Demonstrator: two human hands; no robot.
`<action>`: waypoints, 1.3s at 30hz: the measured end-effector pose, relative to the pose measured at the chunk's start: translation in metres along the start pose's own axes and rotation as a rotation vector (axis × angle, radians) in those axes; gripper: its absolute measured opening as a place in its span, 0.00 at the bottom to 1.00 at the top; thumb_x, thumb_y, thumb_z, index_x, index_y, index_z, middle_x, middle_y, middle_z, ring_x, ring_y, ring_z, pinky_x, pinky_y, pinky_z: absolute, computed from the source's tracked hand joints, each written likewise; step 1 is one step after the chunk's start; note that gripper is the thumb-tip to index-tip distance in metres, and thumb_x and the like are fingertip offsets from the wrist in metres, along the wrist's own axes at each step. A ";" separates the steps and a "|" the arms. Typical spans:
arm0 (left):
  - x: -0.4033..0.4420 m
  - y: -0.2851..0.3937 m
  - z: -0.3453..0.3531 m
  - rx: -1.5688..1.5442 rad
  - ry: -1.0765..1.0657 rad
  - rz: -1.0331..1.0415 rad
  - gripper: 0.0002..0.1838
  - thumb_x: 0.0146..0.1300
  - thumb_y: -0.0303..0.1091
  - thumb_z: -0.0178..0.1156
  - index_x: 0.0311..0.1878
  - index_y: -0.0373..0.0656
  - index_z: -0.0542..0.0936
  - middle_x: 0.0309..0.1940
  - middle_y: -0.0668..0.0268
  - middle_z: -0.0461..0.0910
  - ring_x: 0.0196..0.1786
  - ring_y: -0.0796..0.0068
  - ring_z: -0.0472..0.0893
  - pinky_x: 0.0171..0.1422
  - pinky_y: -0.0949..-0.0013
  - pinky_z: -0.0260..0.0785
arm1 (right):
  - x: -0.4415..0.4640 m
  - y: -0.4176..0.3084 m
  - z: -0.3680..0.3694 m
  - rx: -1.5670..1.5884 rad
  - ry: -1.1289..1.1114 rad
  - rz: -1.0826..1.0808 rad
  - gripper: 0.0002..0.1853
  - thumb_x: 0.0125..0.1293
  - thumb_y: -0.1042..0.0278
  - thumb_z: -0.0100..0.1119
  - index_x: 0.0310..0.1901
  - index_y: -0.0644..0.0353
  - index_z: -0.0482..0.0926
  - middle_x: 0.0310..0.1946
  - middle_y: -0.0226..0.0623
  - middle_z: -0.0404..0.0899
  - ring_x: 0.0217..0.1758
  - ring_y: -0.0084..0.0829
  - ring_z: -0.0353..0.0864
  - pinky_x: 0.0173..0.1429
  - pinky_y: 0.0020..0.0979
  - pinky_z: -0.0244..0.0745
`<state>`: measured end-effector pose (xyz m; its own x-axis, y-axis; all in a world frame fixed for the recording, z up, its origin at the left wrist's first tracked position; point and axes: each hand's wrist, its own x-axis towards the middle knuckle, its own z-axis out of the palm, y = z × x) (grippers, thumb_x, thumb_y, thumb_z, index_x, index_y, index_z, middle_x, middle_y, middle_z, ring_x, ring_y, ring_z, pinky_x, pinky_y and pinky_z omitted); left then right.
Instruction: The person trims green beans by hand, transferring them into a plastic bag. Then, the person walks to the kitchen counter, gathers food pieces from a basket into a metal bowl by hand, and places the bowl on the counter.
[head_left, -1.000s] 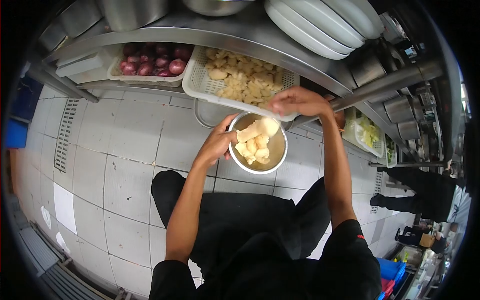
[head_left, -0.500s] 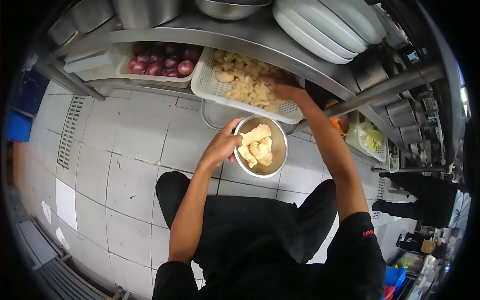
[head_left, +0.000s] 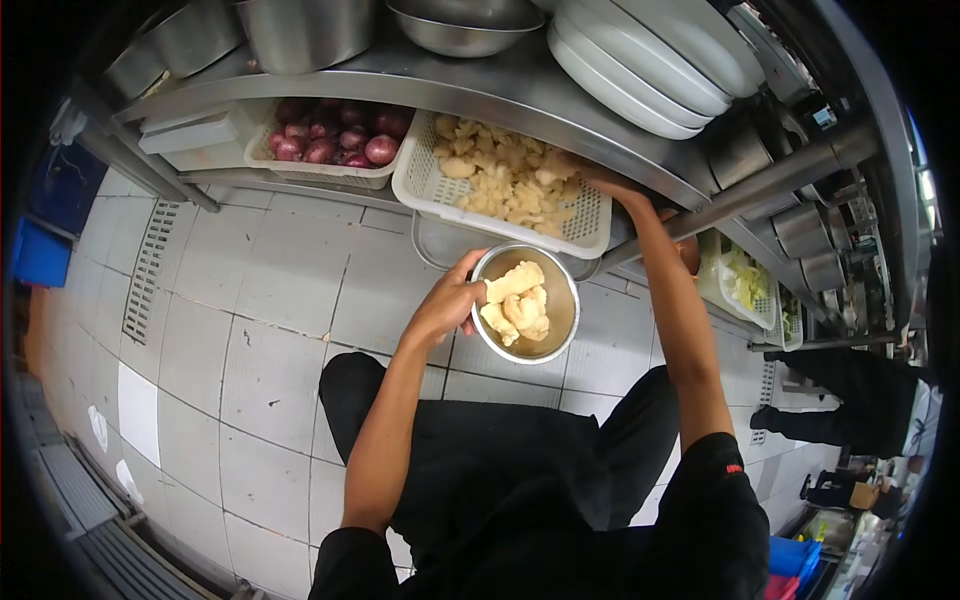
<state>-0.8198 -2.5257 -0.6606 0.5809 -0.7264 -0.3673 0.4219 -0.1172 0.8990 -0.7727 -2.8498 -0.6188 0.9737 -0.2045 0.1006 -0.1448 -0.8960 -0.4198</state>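
My left hand (head_left: 447,304) grips the near-left side of a round steel bowl (head_left: 566,335), thumb over the rim. Inside the bowl lie several pale yellow, knobbly pieces (head_left: 522,310) of food. Beyond it, a white perforated plastic basket (head_left: 425,185) holds a heap of similar pale pieces (head_left: 500,170). My right hand (head_left: 597,178) reaches into the basket's far right part, under the shelf edge, beside a pale lump. Shadow and the heap hide its fingers, so I cannot tell whether they hold anything.
A basket of red onions (head_left: 350,145) stands left of the white basket. Overhead, a steel shelf (head_left: 400,92) carries metal bowls and white dishes (head_left: 640,70). A shelf leg (head_left: 720,200) runs close by my right forearm. Another person (head_left: 850,405) stands at far right.
My right hand has shifted toward the far right side of the basket, nearer the shelf edge. The bowl stays in my left hand. The view has shifted slightly.
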 end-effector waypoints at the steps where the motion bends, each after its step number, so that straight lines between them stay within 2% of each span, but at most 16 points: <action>1: 0.002 -0.001 -0.001 -0.003 -0.001 0.000 0.36 0.50 0.26 0.51 0.67 0.47 0.65 0.34 0.65 0.76 0.21 0.81 0.74 0.15 0.78 0.64 | -0.003 0.005 -0.003 0.254 -0.107 -0.001 0.15 0.70 0.58 0.55 0.52 0.56 0.78 0.45 0.32 0.81 0.50 0.26 0.76 0.57 0.28 0.69; 2: 0.004 -0.003 -0.002 -0.017 0.001 -0.012 0.35 0.50 0.26 0.51 0.67 0.47 0.66 0.34 0.65 0.76 0.21 0.81 0.74 0.15 0.78 0.64 | -0.008 0.010 -0.003 0.253 -0.109 0.006 0.15 0.70 0.58 0.55 0.52 0.56 0.78 0.45 0.32 0.81 0.50 0.26 0.76 0.57 0.28 0.69; 4: 0.005 -0.005 -0.001 -0.026 -0.003 -0.028 0.35 0.50 0.26 0.51 0.67 0.47 0.66 0.34 0.65 0.76 0.21 0.81 0.74 0.15 0.78 0.64 | -0.030 -0.013 -0.019 0.656 -0.646 -0.078 0.16 0.71 0.58 0.55 0.54 0.57 0.78 0.45 0.28 0.81 0.51 0.20 0.75 0.56 0.25 0.70; 5: 0.005 -0.004 0.001 -0.044 0.009 -0.011 0.35 0.50 0.26 0.50 0.67 0.47 0.66 0.34 0.65 0.76 0.21 0.81 0.74 0.14 0.78 0.64 | -0.036 -0.031 -0.027 0.618 -0.780 -0.172 0.17 0.70 0.58 0.55 0.55 0.59 0.75 0.47 0.29 0.80 0.52 0.20 0.75 0.56 0.26 0.70; 8: 0.010 -0.009 0.003 -0.063 0.028 -0.002 0.34 0.50 0.26 0.50 0.67 0.47 0.66 0.34 0.65 0.76 0.20 0.81 0.74 0.14 0.78 0.64 | -0.026 -0.034 -0.005 0.359 -0.574 -0.005 0.15 0.71 0.59 0.53 0.54 0.57 0.75 0.49 0.32 0.79 0.52 0.25 0.75 0.57 0.27 0.69; 9: 0.012 -0.010 0.006 -0.068 0.041 0.002 0.35 0.50 0.26 0.50 0.67 0.47 0.66 0.34 0.65 0.76 0.20 0.82 0.74 0.14 0.79 0.64 | -0.010 0.010 0.033 0.321 -0.410 -0.120 0.18 0.69 0.58 0.55 0.56 0.56 0.74 0.49 0.39 0.78 0.53 0.34 0.77 0.58 0.31 0.69; 10: 0.013 -0.010 0.008 -0.063 0.034 0.004 0.35 0.50 0.26 0.50 0.67 0.47 0.66 0.34 0.65 0.76 0.20 0.82 0.74 0.14 0.79 0.64 | -0.002 0.022 0.048 0.320 -0.402 -0.116 0.18 0.69 0.58 0.55 0.56 0.56 0.74 0.49 0.39 0.78 0.53 0.34 0.77 0.58 0.31 0.69; 12: 0.012 -0.007 0.009 -0.022 -0.017 -0.019 0.35 0.51 0.26 0.50 0.67 0.47 0.65 0.34 0.66 0.76 0.21 0.83 0.74 0.14 0.79 0.63 | 0.012 0.022 0.070 -0.118 -0.338 -0.114 0.22 0.63 0.56 0.59 0.56 0.55 0.73 0.50 0.46 0.77 0.55 0.42 0.76 0.60 0.36 0.69; 22: 0.012 -0.004 0.011 -0.014 0.010 -0.001 0.35 0.50 0.26 0.48 0.67 0.48 0.67 0.34 0.66 0.76 0.21 0.83 0.74 0.14 0.79 0.63 | 0.005 -0.006 0.082 -0.110 -0.305 -0.090 0.24 0.51 0.53 0.69 0.45 0.57 0.72 0.42 0.46 0.78 0.47 0.43 0.78 0.53 0.40 0.71; 24: 0.012 -0.002 0.012 -0.012 0.022 -0.025 0.35 0.49 0.26 0.49 0.66 0.47 0.67 0.34 0.66 0.76 0.20 0.82 0.74 0.14 0.79 0.63 | 0.005 -0.007 0.085 -0.135 -0.335 0.036 0.27 0.50 0.53 0.66 0.50 0.55 0.73 0.44 0.47 0.79 0.50 0.43 0.78 0.56 0.39 0.71; 28: 0.014 -0.003 0.012 0.019 0.006 -0.033 0.35 0.50 0.28 0.48 0.68 0.50 0.66 0.36 0.62 0.78 0.25 0.78 0.75 0.18 0.75 0.65 | -0.002 -0.005 0.079 -0.073 -0.325 0.055 0.32 0.52 0.53 0.63 0.60 0.53 0.71 0.48 0.48 0.79 0.53 0.43 0.78 0.59 0.36 0.70; 31: 0.015 -0.003 0.014 -0.024 0.013 -0.014 0.36 0.48 0.26 0.49 0.67 0.47 0.67 0.34 0.65 0.76 0.20 0.82 0.73 0.14 0.79 0.63 | -0.009 0.005 0.063 -0.044 -0.331 -0.010 0.36 0.51 0.52 0.62 0.63 0.55 0.70 0.55 0.50 0.77 0.58 0.43 0.76 0.62 0.36 0.68; 33: 0.015 -0.004 0.015 -0.026 0.017 -0.018 0.36 0.48 0.26 0.49 0.67 0.47 0.66 0.35 0.65 0.76 0.20 0.82 0.73 0.13 0.79 0.63 | -0.015 0.011 0.050 0.148 -0.166 0.037 0.36 0.54 0.46 0.62 0.63 0.57 0.71 0.56 0.46 0.76 0.57 0.42 0.76 0.63 0.33 0.67; 36: 0.018 -0.004 0.015 -0.021 0.014 -0.041 0.36 0.48 0.26 0.50 0.67 0.47 0.65 0.36 0.64 0.76 0.20 0.82 0.73 0.14 0.79 0.63 | -0.039 -0.029 -0.002 0.341 -0.250 0.286 0.36 0.56 0.44 0.63 0.62 0.57 0.71 0.56 0.43 0.76 0.57 0.37 0.77 0.63 0.29 0.66; 37: 0.018 -0.004 0.016 -0.031 0.014 -0.034 0.36 0.48 0.26 0.50 0.67 0.46 0.65 0.35 0.64 0.76 0.20 0.82 0.74 0.13 0.79 0.63 | -0.046 -0.029 -0.004 0.563 -0.260 0.243 0.34 0.56 0.45 0.67 0.59 0.57 0.73 0.53 0.41 0.78 0.55 0.31 0.77 0.59 0.27 0.69; 39: 0.020 -0.004 0.016 -0.028 0.005 -0.036 0.36 0.48 0.26 0.50 0.67 0.47 0.65 0.35 0.64 0.76 0.20 0.82 0.73 0.13 0.79 0.63 | -0.060 -0.038 -0.020 0.552 -0.376 0.162 0.32 0.54 0.47 0.69 0.56 0.58 0.75 0.51 0.40 0.79 0.54 0.29 0.77 0.58 0.27 0.70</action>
<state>-0.8209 -2.5511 -0.6675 0.5686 -0.7187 -0.4002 0.4617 -0.1239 0.8784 -0.8292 -2.8118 -0.5906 0.9568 -0.0785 -0.2801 -0.2797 -0.5134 -0.8113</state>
